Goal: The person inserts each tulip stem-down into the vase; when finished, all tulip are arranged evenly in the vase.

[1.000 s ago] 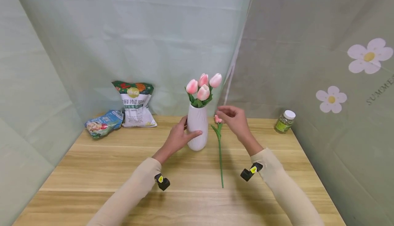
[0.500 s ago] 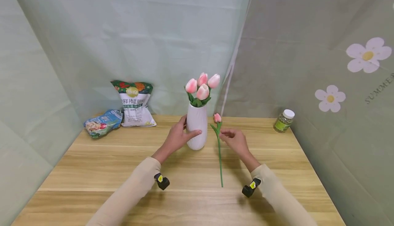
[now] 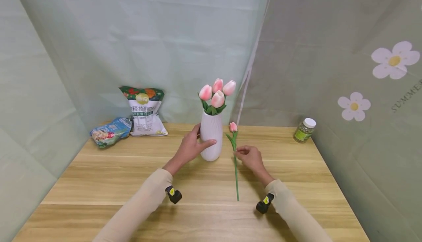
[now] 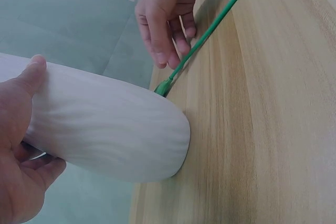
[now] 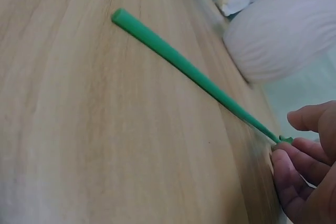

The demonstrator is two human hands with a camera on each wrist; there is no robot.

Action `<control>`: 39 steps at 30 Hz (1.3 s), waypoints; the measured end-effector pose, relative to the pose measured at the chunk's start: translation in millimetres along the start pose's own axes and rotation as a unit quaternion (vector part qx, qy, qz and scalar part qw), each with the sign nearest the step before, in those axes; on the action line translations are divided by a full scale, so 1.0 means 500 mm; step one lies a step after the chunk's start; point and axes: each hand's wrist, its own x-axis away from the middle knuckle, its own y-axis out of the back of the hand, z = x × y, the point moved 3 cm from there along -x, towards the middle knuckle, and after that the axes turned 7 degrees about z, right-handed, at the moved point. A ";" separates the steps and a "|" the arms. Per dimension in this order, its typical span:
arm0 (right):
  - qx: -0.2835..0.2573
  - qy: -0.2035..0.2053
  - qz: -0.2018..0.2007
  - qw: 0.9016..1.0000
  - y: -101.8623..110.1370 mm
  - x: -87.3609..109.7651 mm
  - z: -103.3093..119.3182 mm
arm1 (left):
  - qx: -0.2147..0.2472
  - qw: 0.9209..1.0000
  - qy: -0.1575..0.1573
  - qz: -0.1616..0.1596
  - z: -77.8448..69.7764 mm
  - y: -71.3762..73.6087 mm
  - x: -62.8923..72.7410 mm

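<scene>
My left hand point(image 3: 190, 147) grips a white ribbed vase point(image 3: 211, 134) upright on the table, its thumb across the front. Several pink tulips point(image 3: 217, 92) with green leaves stand in the vase. A single pink tulip point(image 3: 233, 126) lies on the wood to the right of the vase, its green stem point(image 5: 184, 66) pointing towards me. My right hand point(image 3: 252, 158) is beside that stem, just below the leaves. In the right wrist view its fingertips point(image 5: 286, 169) are at the stem, while the thumb point(image 5: 304, 117) stays apart from them.
At the back left a white and green bag point(image 3: 146, 114) stands against the wall sheet, with a blue packet point(image 3: 112, 132) lying next to it. A lidded jar point(image 3: 304, 130) stands at the back right. The wooden table point(image 3: 108, 183) ends at the hanging sheets.
My right hand has come down from beside the lying tulip's bloom to its stem below the leaves. The left hand and the vase have stayed in place.
</scene>
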 end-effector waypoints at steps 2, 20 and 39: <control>0.010 0.000 -0.001 1.000 -0.002 -0.001 -0.004 | 0.000 1.000 -0.001 0.001 0.001 0.000 0.000; 0.081 -0.012 -0.023 0.996 -0.018 -0.003 0.017 | 0.001 1.000 0.004 0.000 0.003 -0.001 -0.001; 0.125 -0.057 -0.013 0.990 -0.018 -0.003 0.023 | 0.003 1.000 0.000 0.000 0.006 -0.002 -0.001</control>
